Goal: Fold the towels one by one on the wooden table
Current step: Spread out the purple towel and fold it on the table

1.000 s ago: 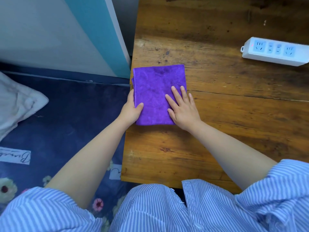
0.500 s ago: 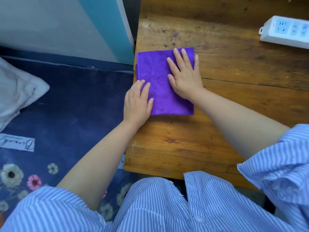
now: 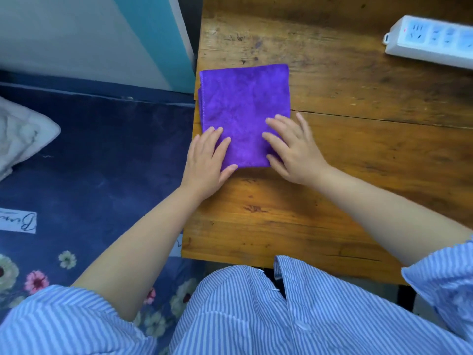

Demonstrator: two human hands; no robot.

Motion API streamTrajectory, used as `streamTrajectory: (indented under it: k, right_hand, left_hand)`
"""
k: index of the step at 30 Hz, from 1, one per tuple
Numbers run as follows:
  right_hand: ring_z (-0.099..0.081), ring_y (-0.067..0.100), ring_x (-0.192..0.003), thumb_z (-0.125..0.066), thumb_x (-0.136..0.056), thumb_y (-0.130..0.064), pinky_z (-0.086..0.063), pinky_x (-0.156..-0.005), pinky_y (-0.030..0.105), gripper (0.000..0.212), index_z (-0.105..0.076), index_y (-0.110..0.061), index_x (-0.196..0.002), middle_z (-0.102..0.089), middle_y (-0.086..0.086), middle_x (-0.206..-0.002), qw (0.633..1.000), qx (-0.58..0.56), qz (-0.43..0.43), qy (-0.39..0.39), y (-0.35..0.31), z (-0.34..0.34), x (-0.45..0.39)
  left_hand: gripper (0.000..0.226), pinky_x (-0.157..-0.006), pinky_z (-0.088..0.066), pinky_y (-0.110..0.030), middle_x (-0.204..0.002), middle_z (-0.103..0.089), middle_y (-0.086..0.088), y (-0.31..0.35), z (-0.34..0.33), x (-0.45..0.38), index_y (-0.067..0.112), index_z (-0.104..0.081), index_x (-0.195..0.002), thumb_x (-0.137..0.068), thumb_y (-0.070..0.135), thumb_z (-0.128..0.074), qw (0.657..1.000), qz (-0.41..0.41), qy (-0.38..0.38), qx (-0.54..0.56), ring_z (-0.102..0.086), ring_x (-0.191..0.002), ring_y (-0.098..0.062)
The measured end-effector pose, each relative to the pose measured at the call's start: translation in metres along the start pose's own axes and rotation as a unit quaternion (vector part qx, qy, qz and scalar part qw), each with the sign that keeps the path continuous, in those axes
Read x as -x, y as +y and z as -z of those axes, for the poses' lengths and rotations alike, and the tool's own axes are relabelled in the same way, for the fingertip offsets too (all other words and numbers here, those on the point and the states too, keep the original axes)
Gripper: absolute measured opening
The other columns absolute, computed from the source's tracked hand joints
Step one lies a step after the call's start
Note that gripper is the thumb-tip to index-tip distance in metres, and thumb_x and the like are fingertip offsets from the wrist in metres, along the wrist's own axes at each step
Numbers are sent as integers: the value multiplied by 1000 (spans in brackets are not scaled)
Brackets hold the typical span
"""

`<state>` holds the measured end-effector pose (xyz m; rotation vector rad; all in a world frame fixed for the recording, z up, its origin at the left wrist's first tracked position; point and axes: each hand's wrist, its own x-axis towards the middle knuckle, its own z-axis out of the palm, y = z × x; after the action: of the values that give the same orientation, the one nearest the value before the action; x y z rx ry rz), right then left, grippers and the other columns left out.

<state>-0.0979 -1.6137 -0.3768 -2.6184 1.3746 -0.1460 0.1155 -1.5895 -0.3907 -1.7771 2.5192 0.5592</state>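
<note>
Far left: a white cushion (image 3: 18,134) on a dark blue rug (image 3: 102,162) with printed flowers. Behind the rug, a pale wall panel with a teal stripe (image 3: 153,34).

Next, the left hand (image 3: 207,160), fingers straight and slightly spread, laid flat on the near left corner of the towel (image 3: 245,108), partly overhanging the left edge of the table (image 3: 358,175). Nothing gripped; only pressing down.

In the middle, a purple towel, folded into a neat upright rectangle, flat on the wooden table, right along its left edge, stitched hem on the left side.

Then the right hand (image 3: 294,149), fingers also straight and apart, resting flat across the towel's near right corner, little finger side on bare wood. No pinch, no curl around the cloth.

Further right, bare worn wood with a long crack. At the far right top, a white power strip (image 3: 432,39), well apart from the towel.

Along the bottom, blue-and-white striped shirt sleeves (image 3: 256,316).
</note>
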Motion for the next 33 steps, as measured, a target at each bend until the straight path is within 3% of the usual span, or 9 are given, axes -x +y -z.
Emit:
streamTrajectory:
  k: [5,9,12,15,17,19,23,28,33]
  right_hand:
    - [-70,24,-84,-74,-52,-9,-53,-73,35,42,-72,-12,-94,-72,9,-99,991,42,28,-122,-11,6,43]
    - [-69,21,-80,-43,-71,-9,-52,-65,24,34,-73,-15,-86,-73,4,-94,989,101,45,-103,-12,6,21]
    - [-67,19,-70,-47,-71,-12,-49,-54,19,24,-71,-15,-73,-73,1,-84,976,134,55,-161,-17,10,4]
    - [-64,24,-82,-64,-70,-9,-49,-53,27,12,-66,-8,-82,-68,8,-92,979,115,3,-165,-25,25,-10]
    - [-50,31,-107,-47,-83,0,-46,-72,39,22,-55,2,-103,-55,19,-113,979,68,-8,-191,-25,31,-13]
    - [-45,32,-109,-41,-84,2,-39,-82,43,25,-52,5,-107,-51,22,-115,984,12,-21,-177,-25,38,-16]
    - [-49,33,-97,-45,-79,2,-35,-82,40,23,-57,6,-98,-56,23,-104,989,-64,-36,-125,-27,63,-17]
    - [-56,34,-90,-50,-73,5,-41,-75,35,23,-61,8,-92,-61,24,-93,985,-132,24,-105,-30,95,-4]
    - [-52,33,-96,-50,-75,2,-40,-75,33,21,-58,5,-95,-56,22,-98,979,-103,125,-127,-46,111,11]
  left_hand:
    - [44,-68,-55,-39,-91,-69,-19,20,2,17,-2,-69,-92,-52,9,-86,998,-51,28,-6,-68,-82,-35]
    - [38,-63,-54,-38,-88,-68,-21,24,3,12,-5,-68,-89,-54,-2,-80,1000,-15,18,15,-66,-77,-38]
    - [34,-68,-53,-40,-92,-67,-22,25,2,11,-5,-67,-94,-60,-5,-74,1000,4,20,24,-65,-82,-39]
    - [40,-88,-44,-38,-117,-58,-16,25,1,11,1,-57,-116,-77,8,-65,999,43,-19,16,-54,-108,-34]
    - [44,-94,-36,-35,-127,-50,-9,24,-1,12,8,-48,-125,-84,20,-59,996,75,-42,0,-45,-117,-28]
    - [47,-91,-36,-34,-127,-47,-6,25,0,14,11,-43,-126,-85,25,-59,995,83,-43,-37,-43,-117,-25]
    - [38,-79,-42,-35,-112,-55,-6,34,11,25,12,-50,-114,-81,25,-64,990,127,-18,-62,-51,-105,-26]
    - [38,-42,-44,-23,-62,-63,-9,59,35,68,5,-64,-67,-35,2,-85,981,144,111,-61,-61,-53,-27]
    - [29,-54,-48,-36,-79,-64,-18,86,54,124,-3,-64,-86,-58,-3,-73,963,234,134,0,-61,-70,-34]
